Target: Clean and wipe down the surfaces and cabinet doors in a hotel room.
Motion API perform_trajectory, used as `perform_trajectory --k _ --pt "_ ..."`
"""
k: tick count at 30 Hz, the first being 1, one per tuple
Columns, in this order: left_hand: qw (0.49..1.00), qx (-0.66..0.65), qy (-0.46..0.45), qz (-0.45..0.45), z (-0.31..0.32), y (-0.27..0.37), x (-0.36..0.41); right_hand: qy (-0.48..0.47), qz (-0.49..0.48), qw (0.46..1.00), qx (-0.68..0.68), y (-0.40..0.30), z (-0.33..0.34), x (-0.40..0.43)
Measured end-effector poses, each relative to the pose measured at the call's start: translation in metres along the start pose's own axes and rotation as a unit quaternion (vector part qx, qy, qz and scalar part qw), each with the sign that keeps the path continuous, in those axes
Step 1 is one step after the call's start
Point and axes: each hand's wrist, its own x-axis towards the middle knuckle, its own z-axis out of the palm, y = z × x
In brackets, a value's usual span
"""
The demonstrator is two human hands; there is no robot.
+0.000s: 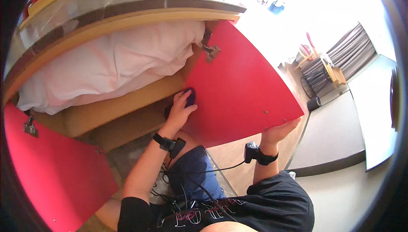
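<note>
In front of me a low cabinet stands with two red doors swung out. My left hand (179, 114) holds a dark blue pad or cloth (191, 97) against the inner face of the right red cabinet door (236, 88), close to its hinge side. The fingers partly cover the pad, so its exact kind is unclear. My right hand (278, 132) holds the same door along its free edge, with some fingers hidden. White bedding or cloth (108, 66) fills the upper shelf (127, 110), bulging over the shelf's front.
The left red door (57, 168) is open beside my left arm. Metal hinges (212, 52) stick out by the cabinet frame. Above is a stone countertop (127, 7). Black cables (204, 187) hang across my lap from wrist-worn devices. A black bin (314, 103) and grey curtain (353, 50) are farther right.
</note>
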Motion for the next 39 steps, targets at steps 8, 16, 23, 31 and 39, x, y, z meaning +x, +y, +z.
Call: perform_trajectory --k 8,16,23,31,39 --pt "0.999 0.035 0.014 0.03 0.021 0.027 0.007 -0.033 0.013 0.999 0.035 0.009 -0.012 0.001" --pt "0.992 0.099 0.028 0.08 0.022 0.053 0.0 -0.029 -0.117 0.963 -0.242 0.002 -0.008 0.002" --pt "0.995 0.074 0.059 0.024 0.013 0.053 0.009 -0.012 -0.07 0.988 -0.137 0.002 -0.002 0.004" --pt "0.972 0.13 0.004 0.197 0.031 0.057 -0.007 -0.013 -0.098 0.961 -0.259 0.005 -0.013 0.007" --pt "0.996 0.081 0.022 -0.003 0.015 0.045 -0.013 -0.03 -0.094 0.986 -0.136 0.009 -0.019 0.005"
